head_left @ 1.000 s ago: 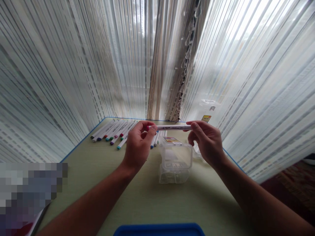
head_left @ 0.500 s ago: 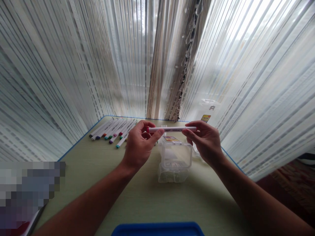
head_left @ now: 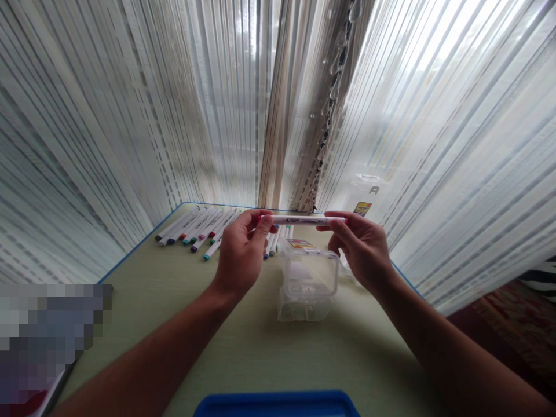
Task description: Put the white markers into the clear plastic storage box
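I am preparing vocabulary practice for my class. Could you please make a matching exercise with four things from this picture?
1. table
2. plastic box
3. curtain
4. marker off the table

A. held at both ends by fingers
B. hanging, striped
C. greenish, with blue edging
D. see-through, on the table

Pairs: 1-C, 2-D, 3-B, 4-A

I can read nothing: print [head_left: 297,220] on the central marker [head_left: 304,221] and the yellow label [head_left: 362,208] right of centre is too small.
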`<control>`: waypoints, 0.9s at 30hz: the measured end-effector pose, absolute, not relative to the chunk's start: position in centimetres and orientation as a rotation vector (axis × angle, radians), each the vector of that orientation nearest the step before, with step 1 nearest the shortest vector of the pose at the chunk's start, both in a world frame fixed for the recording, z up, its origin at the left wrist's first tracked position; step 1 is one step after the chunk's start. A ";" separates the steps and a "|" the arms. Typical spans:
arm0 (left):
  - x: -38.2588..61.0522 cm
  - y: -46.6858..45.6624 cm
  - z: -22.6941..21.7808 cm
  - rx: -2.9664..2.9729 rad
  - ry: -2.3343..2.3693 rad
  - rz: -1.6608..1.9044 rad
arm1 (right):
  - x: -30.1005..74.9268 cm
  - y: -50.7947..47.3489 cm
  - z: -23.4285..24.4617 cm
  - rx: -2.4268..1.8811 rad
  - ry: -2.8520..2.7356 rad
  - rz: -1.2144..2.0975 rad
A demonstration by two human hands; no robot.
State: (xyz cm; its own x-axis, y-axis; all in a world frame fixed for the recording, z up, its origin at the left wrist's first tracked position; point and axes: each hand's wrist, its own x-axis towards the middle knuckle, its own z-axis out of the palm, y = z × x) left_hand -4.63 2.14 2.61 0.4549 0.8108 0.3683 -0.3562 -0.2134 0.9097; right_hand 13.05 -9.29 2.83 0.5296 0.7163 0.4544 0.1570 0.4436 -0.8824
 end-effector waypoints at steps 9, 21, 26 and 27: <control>-4.7 2.0 2.9 1.379 0.417 1.156 | 12.8 -9.6 3.2 -1.062 -0.951 0.496; -4.6 2.1 2.8 1.378 0.422 1.154 | 12.8 -9.5 3.3 -1.073 -0.950 0.487; -4.7 2.2 2.6 1.422 0.441 1.149 | 12.8 -9.5 3.3 -1.100 -0.970 0.456; -4.7 2.2 2.5 1.438 0.452 1.145 | 12.8 -9.5 3.2 -1.102 -0.973 0.451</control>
